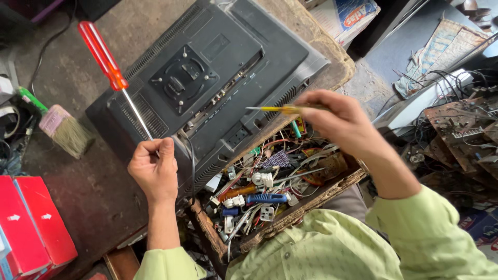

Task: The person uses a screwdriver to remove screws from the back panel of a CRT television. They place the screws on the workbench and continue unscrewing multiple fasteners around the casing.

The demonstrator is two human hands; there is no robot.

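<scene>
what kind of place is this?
Likely an electronics repair bench: a flat-screen set lies face down, a drawer overflows with wires and spare parts, and bare circuit boards pile up at right.

Grimy dark workbench [98, 192], worn and stained. Sitting right on it: black monitor [207, 78] face-down across upper middle, frayed paintbrush [67, 132] at left, two red boxes [31, 223] lower left. Open wooden drawer [306, 205] of wires and plugs poking out at lower middle.

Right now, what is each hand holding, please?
Left hand: closed on the shaft of the red-handled screwdriver.
Right hand: closed on the small yellow screwdriver.
</scene>
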